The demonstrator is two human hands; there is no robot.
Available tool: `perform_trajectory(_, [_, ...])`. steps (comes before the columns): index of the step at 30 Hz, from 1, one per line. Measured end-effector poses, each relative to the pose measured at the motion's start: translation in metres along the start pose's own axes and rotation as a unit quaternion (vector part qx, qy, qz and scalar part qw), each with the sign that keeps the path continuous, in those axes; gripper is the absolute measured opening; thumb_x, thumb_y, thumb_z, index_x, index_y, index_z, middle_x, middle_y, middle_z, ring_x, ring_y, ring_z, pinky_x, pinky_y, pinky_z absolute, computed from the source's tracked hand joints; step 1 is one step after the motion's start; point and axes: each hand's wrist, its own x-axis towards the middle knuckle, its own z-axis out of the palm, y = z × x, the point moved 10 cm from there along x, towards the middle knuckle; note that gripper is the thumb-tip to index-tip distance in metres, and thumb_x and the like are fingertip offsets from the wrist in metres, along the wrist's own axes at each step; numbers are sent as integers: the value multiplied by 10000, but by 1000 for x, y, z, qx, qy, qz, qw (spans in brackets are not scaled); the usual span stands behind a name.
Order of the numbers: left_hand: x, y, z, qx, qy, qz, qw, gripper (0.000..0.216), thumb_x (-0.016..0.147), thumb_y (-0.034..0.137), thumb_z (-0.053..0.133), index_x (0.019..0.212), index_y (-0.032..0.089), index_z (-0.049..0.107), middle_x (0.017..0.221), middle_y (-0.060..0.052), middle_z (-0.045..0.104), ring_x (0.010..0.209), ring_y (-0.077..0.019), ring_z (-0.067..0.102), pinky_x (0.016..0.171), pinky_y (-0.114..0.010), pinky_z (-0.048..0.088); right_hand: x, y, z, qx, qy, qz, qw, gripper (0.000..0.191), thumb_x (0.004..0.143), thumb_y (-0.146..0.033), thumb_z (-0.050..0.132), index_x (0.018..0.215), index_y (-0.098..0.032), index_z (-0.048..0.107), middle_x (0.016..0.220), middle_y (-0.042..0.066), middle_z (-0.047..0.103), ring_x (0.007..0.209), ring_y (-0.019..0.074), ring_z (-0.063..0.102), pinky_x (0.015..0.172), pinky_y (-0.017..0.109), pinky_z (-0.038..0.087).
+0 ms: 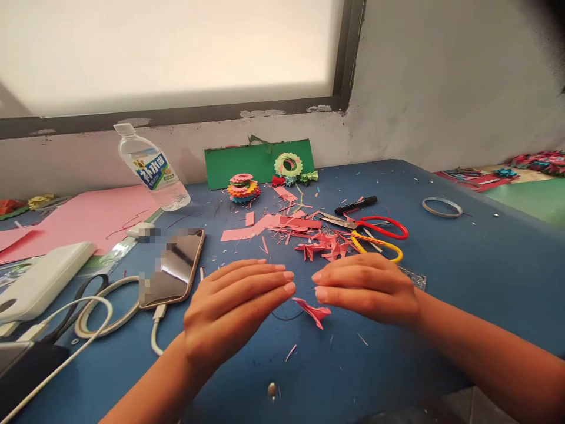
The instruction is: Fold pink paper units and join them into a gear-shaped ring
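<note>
Left hand (233, 306) and right hand (373, 288): fingers extended, gripping nothing visible. Pink folded paper (315, 313) sits between them, toward the surface's (463, 282) near edge. Scissors (351, 224) lie toward far edge.

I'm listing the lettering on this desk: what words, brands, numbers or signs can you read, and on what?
"补水啦": large white characters on the bottle's blue label; the last is less clear.
Smaller print on that label: too small to read.
Marker: pale lettering along the barrel, too small to read.
Clear plastic piece by the right wrist: fine marks, unreadable.
No other text is legible.
</note>
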Motion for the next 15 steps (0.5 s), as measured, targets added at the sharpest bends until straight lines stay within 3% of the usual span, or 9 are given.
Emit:
perform_trajectory(4, [4,-18,11,40,-41,-58,997,160,722,258,682,879,273,710,859,-29,721,789,-206,653,787,-323,474,-4,20,0,4,43,39,998,214,861,-162,529,1011,-277,627,948,7,673,853,135,635,760,262,535])
perform_trajectory(8, [-8,-58,52,41,-249,-190,949,486,604,477,727,1014,228,652,1048,-85,647,930,-284,600,797,-382,458,-7,53,6,39,62,133,988,125,858,-171,548,947,-216,624,875,22,655,834,138,610,764,287,509])
perform_trajectory(11, [-19,-62,69,13,-335,-188,923,422,633,412,727,1002,221,652,1059,-93,615,936,-282,583,793,-374,449,-8,64,14,39,39,172,984,82,851,-194,564,904,-197,627,864,27,650,804,141,601,683,267,498])
perform_trajectory(15, [-22,-49,82,-38,-353,-148,923,134,769,213,603,871,235,686,947,-41,643,842,-199,598,731,-281,447,-8,64,22,49,14,182,982,83,837,-195,581,890,-170,640,826,32,649,739,133,584,603,244,473])
